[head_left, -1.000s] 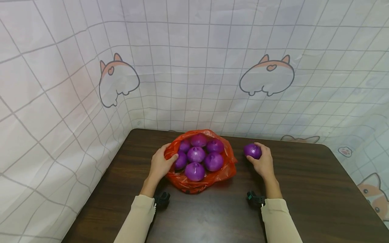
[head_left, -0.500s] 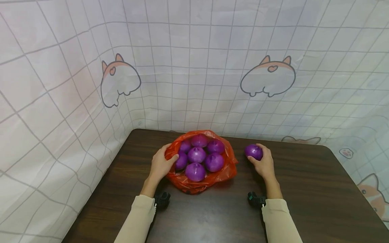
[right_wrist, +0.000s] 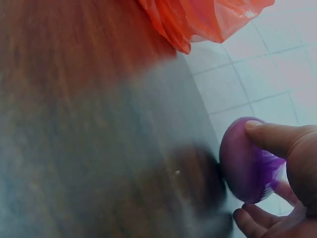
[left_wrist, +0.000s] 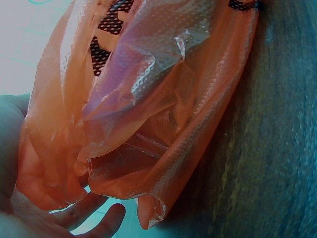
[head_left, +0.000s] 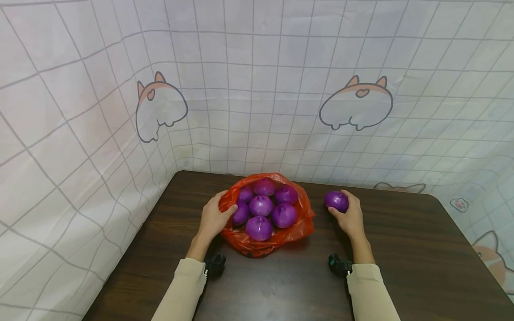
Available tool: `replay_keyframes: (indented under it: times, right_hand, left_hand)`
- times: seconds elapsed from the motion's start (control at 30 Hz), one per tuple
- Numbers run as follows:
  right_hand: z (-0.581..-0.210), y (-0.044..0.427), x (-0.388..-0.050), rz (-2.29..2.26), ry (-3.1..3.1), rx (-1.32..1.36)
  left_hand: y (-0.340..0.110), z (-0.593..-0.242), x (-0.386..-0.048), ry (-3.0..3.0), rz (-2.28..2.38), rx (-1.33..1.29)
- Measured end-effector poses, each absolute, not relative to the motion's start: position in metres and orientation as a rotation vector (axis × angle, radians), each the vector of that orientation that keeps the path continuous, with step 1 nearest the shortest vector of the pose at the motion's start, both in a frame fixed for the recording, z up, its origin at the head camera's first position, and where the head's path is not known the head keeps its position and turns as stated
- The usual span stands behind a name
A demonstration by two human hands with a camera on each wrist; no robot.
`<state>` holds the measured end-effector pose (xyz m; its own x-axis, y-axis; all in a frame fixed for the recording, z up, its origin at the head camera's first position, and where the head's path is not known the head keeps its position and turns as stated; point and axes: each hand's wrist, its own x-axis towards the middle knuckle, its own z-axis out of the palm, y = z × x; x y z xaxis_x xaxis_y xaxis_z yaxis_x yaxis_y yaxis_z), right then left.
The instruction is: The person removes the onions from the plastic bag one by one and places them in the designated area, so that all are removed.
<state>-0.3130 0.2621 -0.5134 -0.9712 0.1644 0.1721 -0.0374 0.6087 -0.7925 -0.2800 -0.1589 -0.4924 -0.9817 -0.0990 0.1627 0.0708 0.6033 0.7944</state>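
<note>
Left hand (head_left: 214, 217) pinches rim of red plastic bag (head_left: 300, 226) at left side, thumb over edge, fingers partly hidden behind bag. Bag sits on dark wooden table (head_left: 409, 249), seven purple round objects (head_left: 261, 206) inside. Right hand (head_left: 351, 217), fingers half curled, holds single purple ball (head_left: 335, 201) to right of bag, apart from it; whether ball touches table, cannot tell.

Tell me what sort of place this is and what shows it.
Probably an indoor recording booth: wrinkled grid-patterned cloth printed with cartoon animals walls in a dark wood-look table, and black wrist devices suggest filming.
</note>
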Motion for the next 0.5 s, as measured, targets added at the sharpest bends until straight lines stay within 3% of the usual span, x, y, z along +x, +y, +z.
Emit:
replay_keyframes:
  times: [0.5]
  right_hand:
    - [-0.462, 0.248, -0.303, 1.294, -2.425, -0.024]
  left_hand:
    - [-0.157, -0.494, -0.283, -2.623, -1.329, 0.027]
